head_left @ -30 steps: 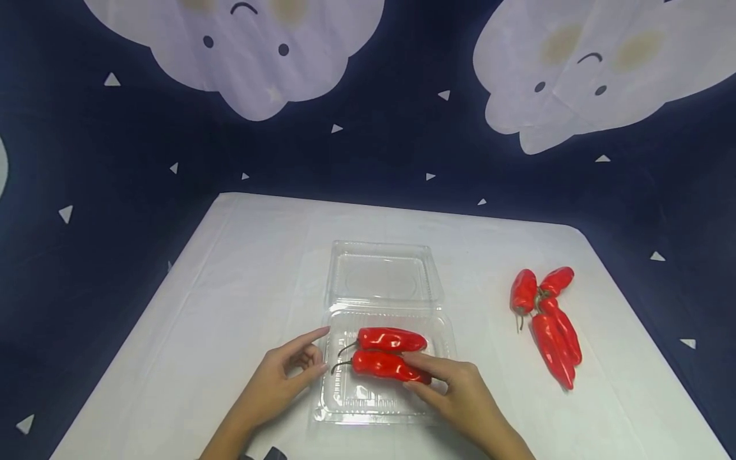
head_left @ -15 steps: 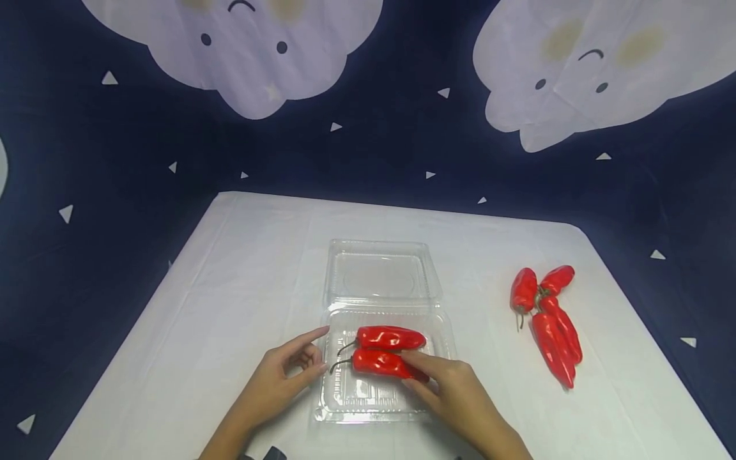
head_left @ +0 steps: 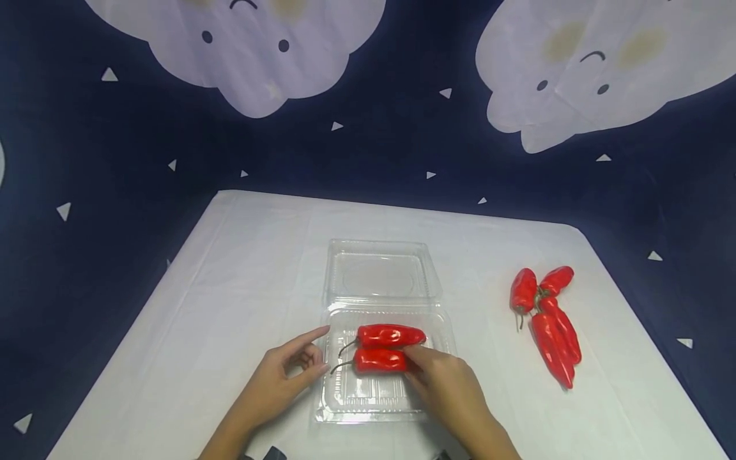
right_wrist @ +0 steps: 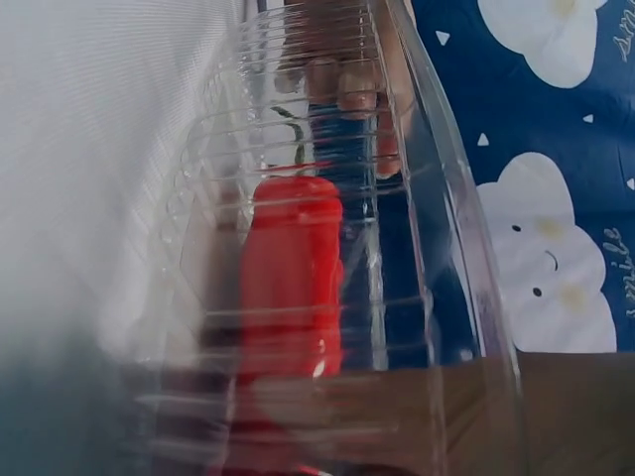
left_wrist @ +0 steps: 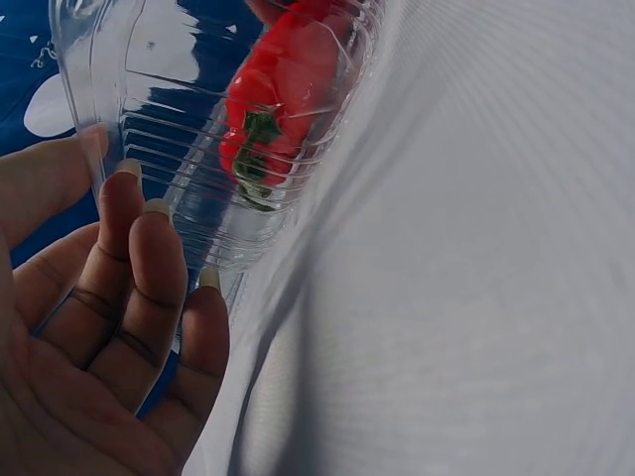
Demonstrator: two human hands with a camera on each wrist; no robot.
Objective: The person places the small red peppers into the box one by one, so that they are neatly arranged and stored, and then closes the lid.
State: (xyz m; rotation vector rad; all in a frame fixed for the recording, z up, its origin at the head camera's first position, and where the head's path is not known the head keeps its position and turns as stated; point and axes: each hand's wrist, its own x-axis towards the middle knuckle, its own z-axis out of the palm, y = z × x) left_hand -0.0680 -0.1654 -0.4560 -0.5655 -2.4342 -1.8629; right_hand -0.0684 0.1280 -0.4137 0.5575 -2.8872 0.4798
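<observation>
A clear plastic clamshell box point(head_left: 368, 399) lies with its lid folded back. Inside, two red peppers sit side by side, stems pointing left: the farther pepper point(head_left: 388, 335) and the nearer pepper point(head_left: 376, 360). My right hand point(head_left: 451, 386) pinches the tip end of the nearer one. My left hand point(head_left: 282, 380) is at the box's left edge, index finger and thumb stretched out with their tips at the rim. In the left wrist view, relaxed fingers rest by the ribbed wall, a red pepper point(left_wrist: 283, 89) showing through it. The right wrist view shows the pepper point(right_wrist: 293, 268) through the clear wall.
The open lid point(head_left: 379, 271) lies behind the box. A pile of several red peppers point(head_left: 552, 338) is at the right of the white table point(head_left: 241, 255). A dark blue cloth with clouds point(head_left: 391, 160) hangs behind.
My right hand has shifted slightly left, its fingers now covering more of the nearer pepper's tip. That pepper lies straighter, alongside the other. The left hand has stayed in place.
</observation>
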